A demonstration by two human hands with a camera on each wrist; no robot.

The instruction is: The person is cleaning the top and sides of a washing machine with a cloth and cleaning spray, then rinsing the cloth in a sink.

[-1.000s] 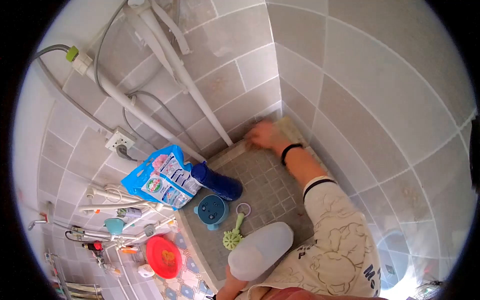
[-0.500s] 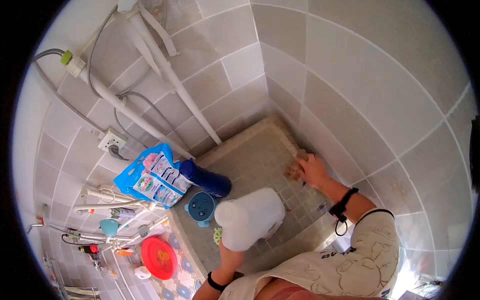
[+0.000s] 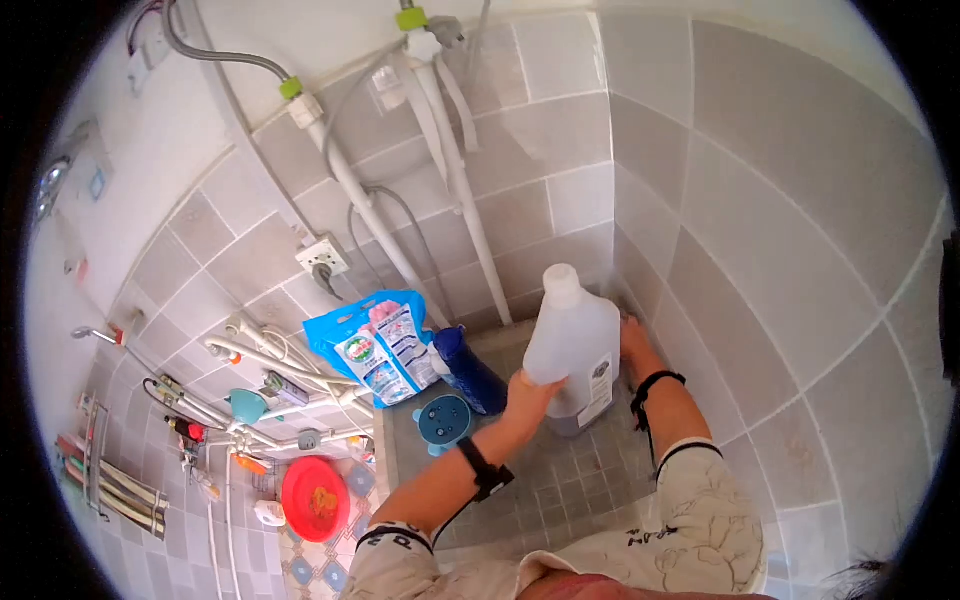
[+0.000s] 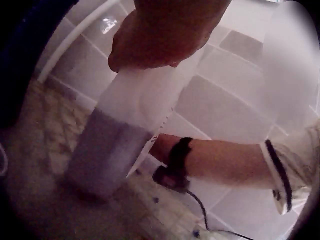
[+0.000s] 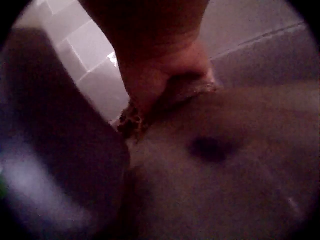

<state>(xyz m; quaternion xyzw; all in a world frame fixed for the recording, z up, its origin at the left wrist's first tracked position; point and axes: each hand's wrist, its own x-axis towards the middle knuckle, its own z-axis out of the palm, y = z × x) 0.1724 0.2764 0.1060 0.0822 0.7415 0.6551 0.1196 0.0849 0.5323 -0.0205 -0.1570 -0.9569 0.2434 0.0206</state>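
My left hand (image 3: 533, 402) grips a big translucent plastic jug (image 3: 575, 335) with a white cap and a label, partly filled with liquid. The jug stands tilted over the tiled ledge (image 3: 545, 500); in the left wrist view its lower part looks purplish. My right hand (image 3: 634, 342) is down by the right wall, partly hidden behind the jug. Its fingers hold a brown, mesh-like scrubber (image 5: 131, 124) against the ledge's edge, mostly covered by the hand in the right wrist view.
Left on the ledge stand a blue detergent bag (image 3: 375, 350), a dark blue bottle (image 3: 470, 375) and a blue cup with small ears (image 3: 443, 422). White pipes (image 3: 470, 230) run down the wall behind. On the floor at left is a red basin (image 3: 315, 500).
The jug has gone from the near side of the ledge to its far right part, raised upright by my left hand. My right hand moved from the far corner along the right edge. The view has tilted up.
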